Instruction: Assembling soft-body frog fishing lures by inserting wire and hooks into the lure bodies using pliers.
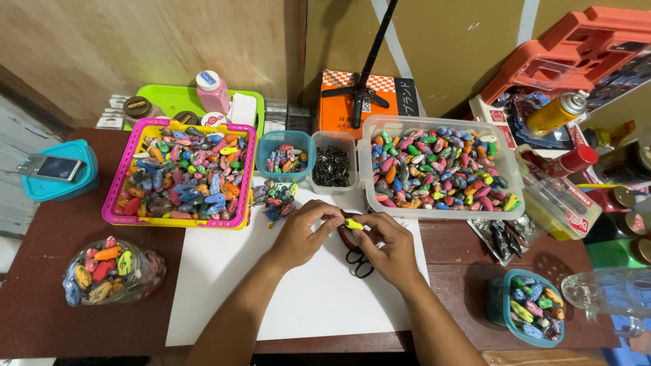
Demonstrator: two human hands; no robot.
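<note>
Yellow, glossy and bean-shaped, one small painted lure body sits at the centre of the view, pinched between the fingertips of the left hand and the right hand, both closed narrowly on it above a white paper sheet spread over the dark brown wooden table. Black-handled scissors lie on the sheet directly beneath the hands. At 10 o'clock, a pink and yellow lattice plastic basket is heaped with multicoloured bodies of the same shape; at 1 o'clock, a clear rectangular plastic tub holds a similar heap. At 12 o'clock stand a small teal plastic cup of more pieces and a clear square cup of dark metal bits, possibly hooks. A loose cluster of painted pieces rests on the sheet at 11 o'clock. A clear plastic bag of pieces lies at 9 o'clock, a teal round tub of them at 4 o'clock. Risk, as judged: the smooth, rounded piece could slip from so light a fingertip grip and drop onto the scissors or roll into the loose cluster; a forearm sweeping outward might nudge the full basket.
</note>
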